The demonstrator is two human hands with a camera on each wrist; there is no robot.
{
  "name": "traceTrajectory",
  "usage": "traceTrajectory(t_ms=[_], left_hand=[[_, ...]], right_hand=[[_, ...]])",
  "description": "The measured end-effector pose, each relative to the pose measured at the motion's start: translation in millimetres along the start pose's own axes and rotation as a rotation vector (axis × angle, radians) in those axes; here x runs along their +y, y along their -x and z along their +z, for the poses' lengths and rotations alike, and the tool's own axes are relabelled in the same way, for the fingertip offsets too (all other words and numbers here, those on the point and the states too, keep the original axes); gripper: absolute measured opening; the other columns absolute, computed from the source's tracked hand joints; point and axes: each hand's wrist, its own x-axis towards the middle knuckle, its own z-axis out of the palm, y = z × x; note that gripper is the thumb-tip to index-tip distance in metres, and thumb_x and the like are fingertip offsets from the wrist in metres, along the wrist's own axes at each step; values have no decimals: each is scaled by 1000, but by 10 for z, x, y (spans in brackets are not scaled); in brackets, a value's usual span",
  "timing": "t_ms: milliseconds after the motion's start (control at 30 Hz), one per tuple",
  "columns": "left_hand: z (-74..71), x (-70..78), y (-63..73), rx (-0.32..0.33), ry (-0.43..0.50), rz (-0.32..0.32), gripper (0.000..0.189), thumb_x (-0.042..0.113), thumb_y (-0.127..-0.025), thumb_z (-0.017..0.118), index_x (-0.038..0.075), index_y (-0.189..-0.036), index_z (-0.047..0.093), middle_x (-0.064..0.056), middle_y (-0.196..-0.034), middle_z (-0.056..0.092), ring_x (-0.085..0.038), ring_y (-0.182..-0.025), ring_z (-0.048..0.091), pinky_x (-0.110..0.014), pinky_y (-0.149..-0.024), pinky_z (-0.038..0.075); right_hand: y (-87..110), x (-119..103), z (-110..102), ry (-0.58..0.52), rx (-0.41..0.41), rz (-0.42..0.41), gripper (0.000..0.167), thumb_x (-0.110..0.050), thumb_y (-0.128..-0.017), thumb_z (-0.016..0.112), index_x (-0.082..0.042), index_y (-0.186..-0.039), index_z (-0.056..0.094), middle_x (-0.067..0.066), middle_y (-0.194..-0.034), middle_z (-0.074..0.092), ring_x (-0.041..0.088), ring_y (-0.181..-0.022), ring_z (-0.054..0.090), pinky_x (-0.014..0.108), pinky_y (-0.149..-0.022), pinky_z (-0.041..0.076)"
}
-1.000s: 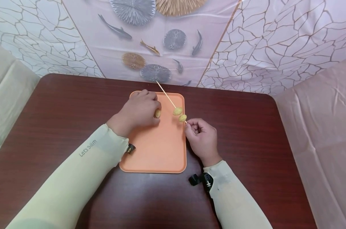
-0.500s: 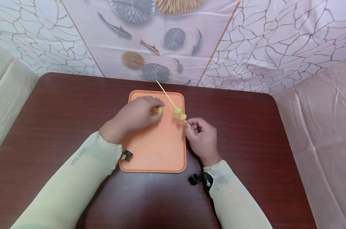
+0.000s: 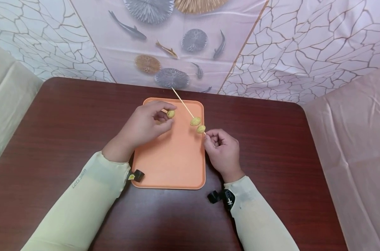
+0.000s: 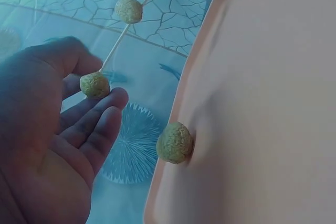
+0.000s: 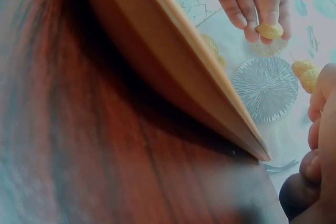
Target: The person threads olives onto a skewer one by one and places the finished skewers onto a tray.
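My left hand (image 3: 144, 123) is over the upper left of the orange tray (image 3: 168, 167), fingertips pinching a small wrinkled yellow-green ball (image 3: 170, 114). At the tray's right edge, my right hand (image 3: 224, 150) grips the lower end of a thin wooden skewer (image 3: 183, 103) that slants away to the upper left. Two similar balls (image 3: 195, 121) are threaded on it near the right fingers. The skewer's far tip and the pinched ball look apart in the head view, though they line up in the left wrist view. Another ball (image 4: 176, 142) lies on the tray, hidden in the head view.
The tray lies on a dark red-brown table (image 3: 265, 139). A patterned cloth (image 3: 193, 59) hangs behind the table's far edge. Each wrist wears a small black camera (image 3: 213, 197). In the right wrist view, more yellow-green (image 5: 212, 48) shows beyond the tray rim.
My left hand has lifted from the tray and drawn a little left, bringing the pinched ball into plainer view. My right hand and the skewer have stayed nearly still.
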Motion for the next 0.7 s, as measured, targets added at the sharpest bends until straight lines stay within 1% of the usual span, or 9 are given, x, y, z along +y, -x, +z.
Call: traceTrajectory(t_ms=[100,167,233,333,467,567,700], left_hand=[[3,-30,27,47,16,-35,33,8,-99,80,9,-132,80,-7,-127,82,-23,-100,81,-42,-94,67],[9,-59,39,88,15,-69,31,8,-99,82,9,-130,81,-7,-125,82,-24,-99,81,-40,-91,67],[11,-91,40,130,27,-108,28,9,-99,84,9,-126,81,-8,-119,83,-24,-97,80,-36,-87,66],[7,-135,36,177,58,-158,24,10,-97,87,9,-120,78,-8,-110,83,-20,-95,78,-25,-81,61],[-10,-191,34,220,142,-232,22,14,-97,89,9,-112,75,-6,-107,80,-17,-88,70,-19,-74,54],[-35,-229,23,263,225,-269,23,17,-97,90,5,-107,73,-7,-106,76,-15,-83,65,-20,-71,52],[-59,-275,-12,334,344,-286,25,18,-97,90,2,-101,72,-5,-112,80,-10,-87,72,-18,-70,55]], right_hand=[[9,-2,7,-1,-8,-4,5,-11,-98,79,-8,-96,82,2,-70,63,11,-60,52,16,-55,42],[11,0,14,-5,-14,-13,5,-10,-98,80,-7,-96,82,2,-70,63,11,-60,52,16,-55,42],[11,5,21,-9,-23,-23,6,-10,-98,79,-7,-95,83,1,-69,62,10,-60,51,16,-55,41],[12,12,23,-16,-37,-32,7,-11,-98,79,-5,-95,83,1,-69,61,10,-59,51,16,-55,41],[16,6,14,-12,-62,-37,7,-11,-98,79,-6,-96,83,1,-70,62,10,-60,51,17,-56,42],[15,-4,4,-5,-91,-44,5,-11,-97,80,-7,-96,83,1,-70,62,11,-61,53,17,-56,44],[14,-7,1,-1,-126,-49,4,-9,-97,80,-6,-96,82,1,-70,63,12,-63,54,17,-57,46]])
